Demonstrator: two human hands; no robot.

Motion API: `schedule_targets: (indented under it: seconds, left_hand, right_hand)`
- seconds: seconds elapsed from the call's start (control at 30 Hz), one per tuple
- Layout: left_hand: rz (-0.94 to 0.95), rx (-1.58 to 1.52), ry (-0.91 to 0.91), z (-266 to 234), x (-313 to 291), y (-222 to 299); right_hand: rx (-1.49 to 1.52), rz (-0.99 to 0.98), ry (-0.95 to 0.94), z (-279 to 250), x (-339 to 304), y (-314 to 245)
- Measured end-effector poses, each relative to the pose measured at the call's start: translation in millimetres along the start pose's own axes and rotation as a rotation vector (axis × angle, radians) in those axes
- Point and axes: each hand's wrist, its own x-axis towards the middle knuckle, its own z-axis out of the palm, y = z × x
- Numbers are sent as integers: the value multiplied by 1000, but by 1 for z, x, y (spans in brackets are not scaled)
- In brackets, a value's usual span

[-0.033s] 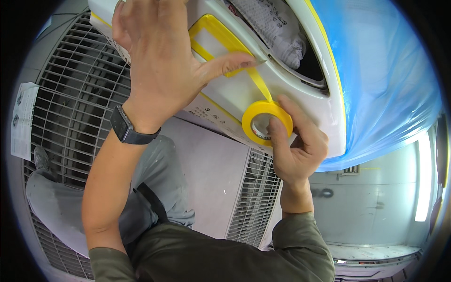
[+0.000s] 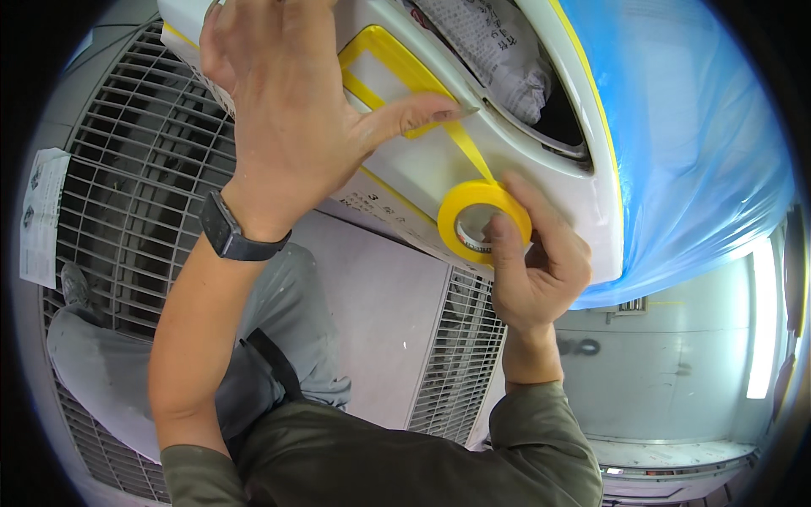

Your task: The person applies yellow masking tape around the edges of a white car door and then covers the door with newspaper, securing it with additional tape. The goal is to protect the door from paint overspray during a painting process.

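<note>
My right hand [image 2: 545, 253] grips a roll of yellow masking tape [image 2: 456, 215] between thumb and fingers. A free strip of tape [image 2: 473, 150] runs from the roll up and left to a white car body panel [image 2: 525, 173]. On this panel, yellow tape [image 2: 384, 52] frames a pale patch. My left hand [image 2: 291, 127] lies spread over the panel, left of the frame. Its thumb reaches right across the tape, with the tip by the start of the free strip. Its other fingertips are cut off by the top edge.
Printed paper [image 2: 498, 63] is stuffed into an opening in the panel. Blue plastic sheeting [image 2: 693, 144] covers the area to the right. Below are metal floor gratings [image 2: 152, 144], with a printed sheet [image 2: 44, 215] at far left. My bent leg [image 2: 110, 372] is at lower left.
The tape roll and my right fingers have shifted very slightly to the right. My left hand stays in place.
</note>
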Motion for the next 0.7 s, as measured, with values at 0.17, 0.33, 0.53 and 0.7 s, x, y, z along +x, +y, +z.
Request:
schedule_targets:
  seconds: [0.17,0.33,0.53,0.7]
  left_hand:
    - [-6,1,9,4,-4,-5]
    - [-37,-237,163,-27,0,10]
    - [-1100,-1283,-906,-82,-19,29]
    - [-1032,-1283,-794,-86,-14,30]
  right_hand:
    - [347,-1,-602,13,-14,-17]
    - [159,-198,-166,-8,-8,-11]
    - [142,-349,2,-6,-9,-9]
    - [91,-388,-30,-3,-8,-10]
